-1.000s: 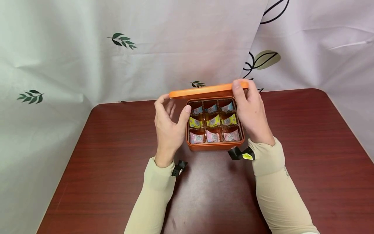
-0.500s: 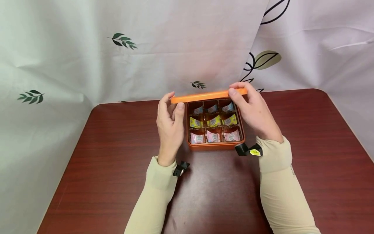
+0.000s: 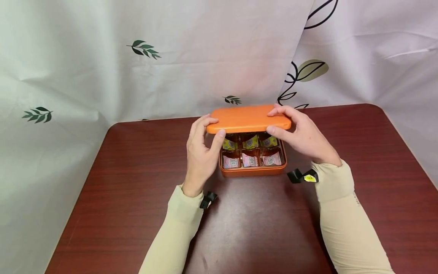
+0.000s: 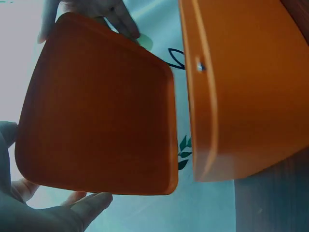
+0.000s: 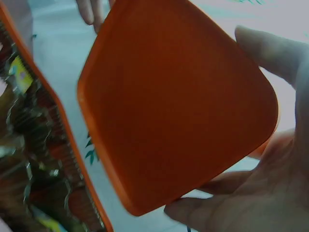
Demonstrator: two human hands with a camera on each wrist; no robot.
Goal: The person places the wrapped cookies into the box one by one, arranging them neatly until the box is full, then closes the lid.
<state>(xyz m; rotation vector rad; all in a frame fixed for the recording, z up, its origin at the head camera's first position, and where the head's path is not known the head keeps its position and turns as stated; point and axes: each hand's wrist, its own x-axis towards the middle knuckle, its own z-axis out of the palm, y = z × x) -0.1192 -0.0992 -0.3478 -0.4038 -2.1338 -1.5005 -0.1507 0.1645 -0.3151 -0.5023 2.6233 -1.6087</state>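
An orange lid (image 3: 246,118) is held over the back part of an orange box (image 3: 253,172), tilted and apart from it. My left hand (image 3: 202,156) grips its left edge between thumb and fingers. At the right edge, my right hand (image 3: 304,137) pinches it, thumb in front and fingers on top. Inside the box, a divided tray shows yellow wrapped candies (image 3: 251,142) in one row and pink wrapped candies (image 3: 249,160) in front. The back row is hidden beneath the lid. Both wrist views show the lid's plain underside (image 4: 101,116).
The box stands toward the back of a reddish-brown wooden table (image 3: 249,228). Behind the table hangs a pale curtain (image 3: 205,68) with leaf prints. Black straps (image 3: 208,199) sit on both wrists.
The lid has come down and tipped so its top now faces the camera, hiding the back row of blue candies. My right hand has shifted slightly right and lower with it.
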